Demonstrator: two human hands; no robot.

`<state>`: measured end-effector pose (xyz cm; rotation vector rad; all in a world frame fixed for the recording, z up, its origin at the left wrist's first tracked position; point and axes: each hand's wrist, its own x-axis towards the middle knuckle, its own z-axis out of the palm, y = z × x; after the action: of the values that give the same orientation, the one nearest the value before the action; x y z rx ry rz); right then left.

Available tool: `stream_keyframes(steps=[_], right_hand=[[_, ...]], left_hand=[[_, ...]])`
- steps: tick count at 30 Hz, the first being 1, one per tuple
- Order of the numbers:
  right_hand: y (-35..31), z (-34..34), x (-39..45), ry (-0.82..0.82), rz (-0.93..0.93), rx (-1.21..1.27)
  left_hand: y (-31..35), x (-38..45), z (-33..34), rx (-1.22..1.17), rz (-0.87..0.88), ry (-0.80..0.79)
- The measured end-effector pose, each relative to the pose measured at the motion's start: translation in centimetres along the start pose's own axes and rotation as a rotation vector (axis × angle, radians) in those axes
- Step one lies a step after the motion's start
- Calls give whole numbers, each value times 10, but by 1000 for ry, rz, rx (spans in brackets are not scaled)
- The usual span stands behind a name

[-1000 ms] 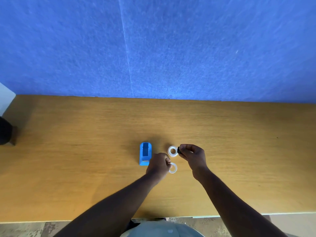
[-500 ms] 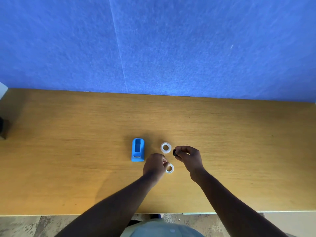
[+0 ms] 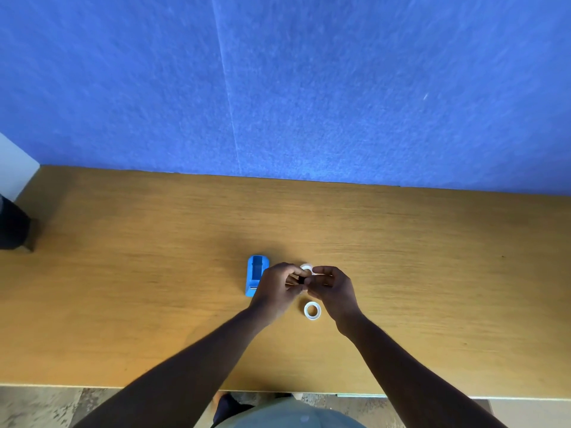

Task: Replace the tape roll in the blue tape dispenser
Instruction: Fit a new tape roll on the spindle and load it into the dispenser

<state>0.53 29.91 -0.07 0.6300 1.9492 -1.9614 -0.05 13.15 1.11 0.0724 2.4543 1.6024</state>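
Note:
The blue tape dispenser lies on the wooden table, its roll slot showing no roll. My left hand and my right hand meet just right of it, fingertips together on a small black core. A white tape roll lies flat on the table right behind the fingers, partly hidden by them. A second white tape roll lies flat on the table below the hands, between my wrists and touching neither.
A blue felt wall rises at the table's far edge. A dark object stands past the table's left end. The near table edge runs below my forearms, with floor beneath.
My left hand has let go of the near tape roll and moved up to meet my right hand at the black core. Both rolls and the dispenser stayed in place.

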Motion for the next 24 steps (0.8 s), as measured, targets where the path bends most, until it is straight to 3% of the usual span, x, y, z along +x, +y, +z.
stream_keyframes(steps=[7, 11, 16, 19, 24], right_hand=[[-6, 9, 5, -34, -6, -13], [-13, 3, 15, 164, -224, -504], [-20, -3, 26, -74, -352, -1118], [-19, 1, 32, -225, -363, -1302], [-13, 7, 39, -246, -449, -1491]], left_hand=[[-9, 1, -18, -29, -90, 44], [-10, 2, -29, -25, -87, 92], [-13, 5, -39, -15, -102, 113], [-14, 6, -42, -31, -135, 113], [-18, 5, -48, -47, -158, 108]])
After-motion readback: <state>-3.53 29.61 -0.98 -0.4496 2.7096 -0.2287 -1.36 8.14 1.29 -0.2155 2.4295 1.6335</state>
